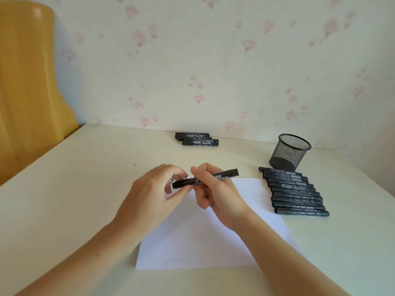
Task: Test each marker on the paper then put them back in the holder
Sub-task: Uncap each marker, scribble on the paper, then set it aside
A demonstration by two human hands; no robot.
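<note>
At a cream table (64,189), a person holds 1 black marker (205,179) level above the far edge of a white sheet of paper (203,238), both hands meeting at the table's centre. The left hand (149,201) pinches the marker's left end, which looks like the cap, between thumb and curled fingers; the right hand (215,195) is wrapped round the barrel, the tail pointing toward 2 o'clock. Whether the cap is coming off or going on cannot be told. Black scribbles (173,180) show on the paper just behind the left fingers. A row of about 10 markers (297,193) lies at 3 o'clock beside the paper, a smaller group of 4 markers (197,138) sits at 12 o'clock near the wall, and the mesh holder (288,152) stands at 2 o'clock, seemingly holding none. The step likely goes best with the cap moved straight along the barrel's line, the right hand steadying the body and the tip kept over the paper so stray ink misses the table. Pressing the cap fully home probably matters before the marker goes to the holder.
</note>
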